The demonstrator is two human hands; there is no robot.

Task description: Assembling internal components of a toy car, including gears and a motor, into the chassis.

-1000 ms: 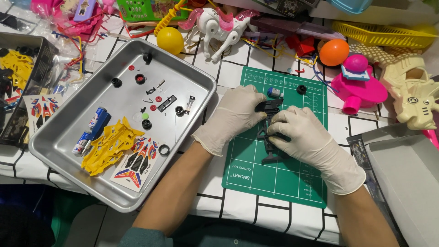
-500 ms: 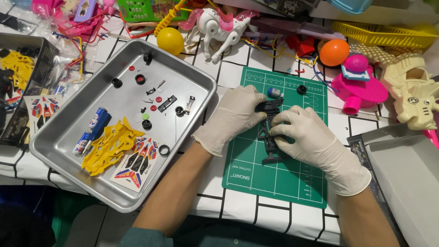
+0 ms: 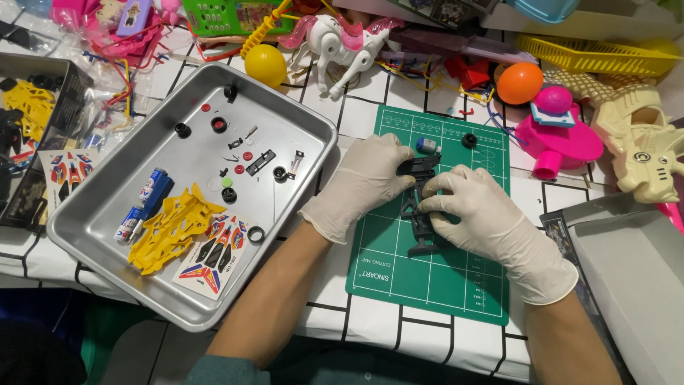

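Both hands wear white gloves and meet over a green cutting mat (image 3: 442, 285). My left hand (image 3: 367, 182) grips the upper end of a black toy car chassis (image 3: 420, 235) lying on the mat. My right hand (image 3: 484, 217) pinches the chassis from the right side near its middle. A small blue-grey motor (image 3: 426, 145) and a black wheel (image 3: 469, 140) lie on the mat just beyond my fingers.
A metal tray (image 3: 92, 228) at left holds a yellow car body (image 3: 171, 228), a sticker sheet (image 3: 214, 253), batteries (image 3: 146, 199) and several small parts. Toys crowd the far edge: a yellow ball (image 3: 265, 64), a white unicorn (image 3: 342, 43), an orange ball (image 3: 519, 83). A grey box (image 3: 634, 285) stands at right.
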